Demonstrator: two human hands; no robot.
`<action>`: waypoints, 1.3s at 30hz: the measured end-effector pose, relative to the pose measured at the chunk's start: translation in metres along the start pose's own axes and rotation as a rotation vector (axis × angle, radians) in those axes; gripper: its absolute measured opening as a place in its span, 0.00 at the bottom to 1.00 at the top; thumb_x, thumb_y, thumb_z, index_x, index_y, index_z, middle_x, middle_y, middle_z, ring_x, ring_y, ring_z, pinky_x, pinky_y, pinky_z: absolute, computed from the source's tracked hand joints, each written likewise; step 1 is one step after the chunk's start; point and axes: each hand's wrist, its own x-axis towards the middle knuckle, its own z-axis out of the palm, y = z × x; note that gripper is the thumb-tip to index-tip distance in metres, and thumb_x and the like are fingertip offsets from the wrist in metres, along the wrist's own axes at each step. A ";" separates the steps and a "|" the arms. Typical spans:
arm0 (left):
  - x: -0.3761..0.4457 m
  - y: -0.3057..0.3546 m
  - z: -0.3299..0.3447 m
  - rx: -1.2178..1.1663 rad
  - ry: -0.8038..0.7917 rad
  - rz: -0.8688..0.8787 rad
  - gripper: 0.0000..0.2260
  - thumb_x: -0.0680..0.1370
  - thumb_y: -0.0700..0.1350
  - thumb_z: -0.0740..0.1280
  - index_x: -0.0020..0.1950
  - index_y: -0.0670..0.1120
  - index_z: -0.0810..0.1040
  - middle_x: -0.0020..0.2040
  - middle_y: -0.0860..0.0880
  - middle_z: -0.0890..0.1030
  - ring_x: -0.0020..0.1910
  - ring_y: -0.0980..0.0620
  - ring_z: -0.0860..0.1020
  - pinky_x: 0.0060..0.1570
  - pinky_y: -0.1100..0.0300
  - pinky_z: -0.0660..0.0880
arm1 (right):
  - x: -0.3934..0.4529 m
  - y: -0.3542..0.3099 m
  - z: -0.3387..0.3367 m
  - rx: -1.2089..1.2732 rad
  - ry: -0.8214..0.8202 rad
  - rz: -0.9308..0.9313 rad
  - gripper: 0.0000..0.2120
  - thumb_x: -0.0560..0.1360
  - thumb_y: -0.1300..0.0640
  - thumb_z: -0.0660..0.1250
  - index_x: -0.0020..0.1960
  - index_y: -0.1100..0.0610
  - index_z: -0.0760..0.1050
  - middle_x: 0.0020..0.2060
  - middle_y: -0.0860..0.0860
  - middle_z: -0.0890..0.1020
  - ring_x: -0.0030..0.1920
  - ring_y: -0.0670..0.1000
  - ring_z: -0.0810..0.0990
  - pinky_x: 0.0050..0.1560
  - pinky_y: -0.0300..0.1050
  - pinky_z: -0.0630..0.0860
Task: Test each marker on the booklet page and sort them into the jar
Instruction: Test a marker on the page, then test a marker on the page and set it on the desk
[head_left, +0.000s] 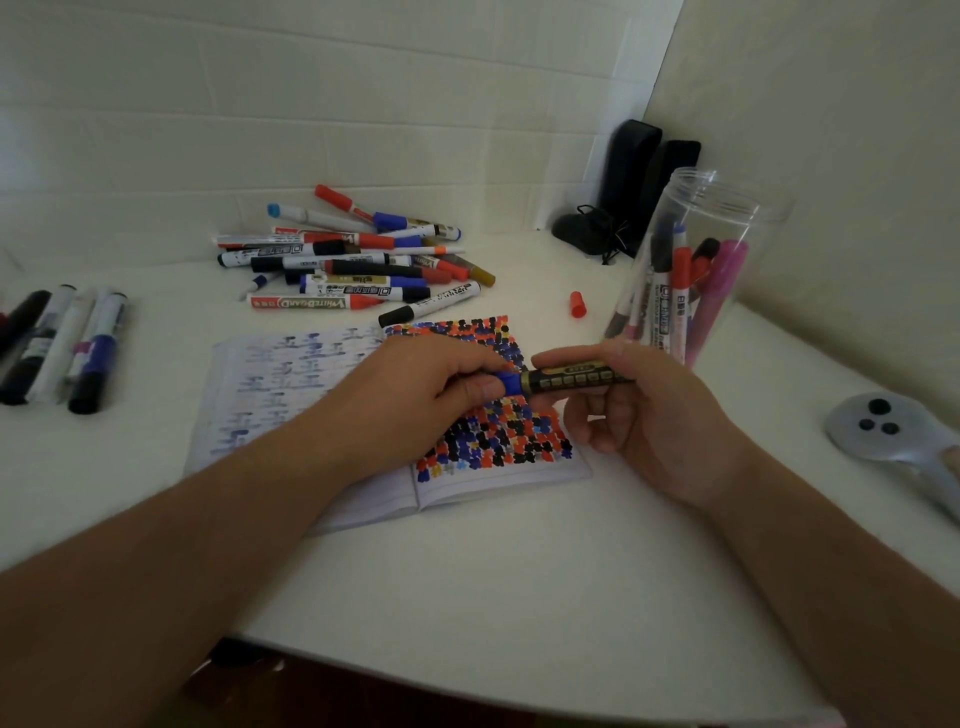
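Both forearms reached in over the white table (519, 597). Right hand (639, 415) gripped the black-and-gold marker (576, 378) barrel, fingers curled round it; left hand (415, 395) pinched its blue cap (509, 383), held level just above the open booklet (467, 415), over the page of colour blotches. Clear jar (711, 249) with several markers stood just right of booklet. Loose marker pile (358, 265) behind, red cap (577, 304) near the jar, more markers (57, 348) far left.

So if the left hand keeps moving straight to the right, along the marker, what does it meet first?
The left hand grips the blue cap of the marker. Going right, it would first meet the right hand holding the barrel, and beyond that probably the jar, though depth is unclear.
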 end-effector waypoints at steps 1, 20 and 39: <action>0.000 0.000 -0.001 -0.024 0.010 -0.012 0.12 0.83 0.52 0.64 0.65 0.59 0.81 0.43 0.63 0.79 0.45 0.64 0.76 0.42 0.66 0.68 | 0.000 0.000 0.001 -0.040 0.034 -0.013 0.18 0.82 0.50 0.58 0.56 0.53 0.86 0.44 0.61 0.85 0.35 0.54 0.73 0.35 0.46 0.63; -0.001 0.003 -0.001 -0.362 0.160 -0.122 0.08 0.81 0.53 0.67 0.55 0.67 0.82 0.46 0.59 0.86 0.47 0.60 0.81 0.47 0.69 0.76 | 0.000 -0.007 -0.002 0.028 0.363 -0.112 0.05 0.82 0.61 0.66 0.48 0.55 0.73 0.30 0.56 0.71 0.30 0.51 0.65 0.26 0.40 0.62; -0.005 -0.002 -0.001 -0.194 0.094 -0.126 0.12 0.82 0.61 0.61 0.59 0.63 0.82 0.46 0.65 0.82 0.45 0.67 0.79 0.51 0.62 0.77 | 0.015 -0.170 -0.084 -1.102 0.768 -0.485 0.15 0.79 0.53 0.73 0.63 0.46 0.74 0.47 0.41 0.80 0.38 0.49 0.80 0.44 0.45 0.79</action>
